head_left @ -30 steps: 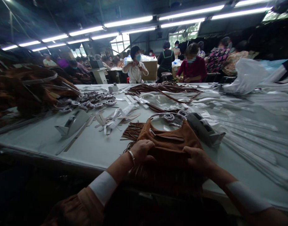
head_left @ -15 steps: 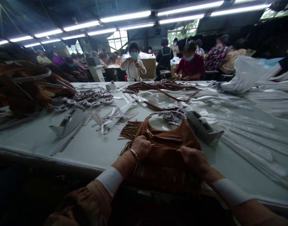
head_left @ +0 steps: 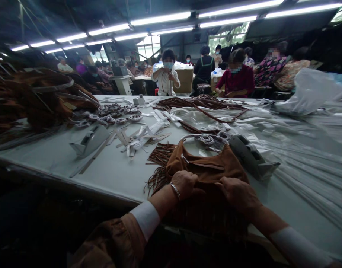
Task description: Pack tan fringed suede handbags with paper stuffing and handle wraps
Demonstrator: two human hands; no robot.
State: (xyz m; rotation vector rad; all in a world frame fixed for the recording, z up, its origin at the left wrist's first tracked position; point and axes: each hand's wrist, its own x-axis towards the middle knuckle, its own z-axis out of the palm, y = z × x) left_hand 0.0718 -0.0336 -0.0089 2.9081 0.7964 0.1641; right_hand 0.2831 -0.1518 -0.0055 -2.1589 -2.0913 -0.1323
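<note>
A brown fringed handbag (head_left: 207,163) lies at the table's front edge, its wrapped handle away from me and a zip across its upper part. My left hand (head_left: 184,184), with a bracelet at the wrist, is closed on the bag's fabric left of its middle. On the right side, my right hand (head_left: 237,191) pinches the same fabric, its thumb and fingers pressed together. Between the hands the cloth is drawn into a fold. Fringe (head_left: 161,154) spreads out to the left, and the lower part of the bag hangs in shadow.
Grey tape dispensers stand left (head_left: 89,141) and right (head_left: 251,158) of the bag. Beyond lie paper strips (head_left: 143,137), wrapped rings (head_left: 115,115), brown straps (head_left: 198,106) and white plastic-wrapped strips (head_left: 307,163). Brown bags (head_left: 39,96) pile at left. Co-workers sit across the table.
The view has shifted, so everything sits further right. My left hand has moved inward along the bag, closer to my right hand, and both still grip the fabric.
</note>
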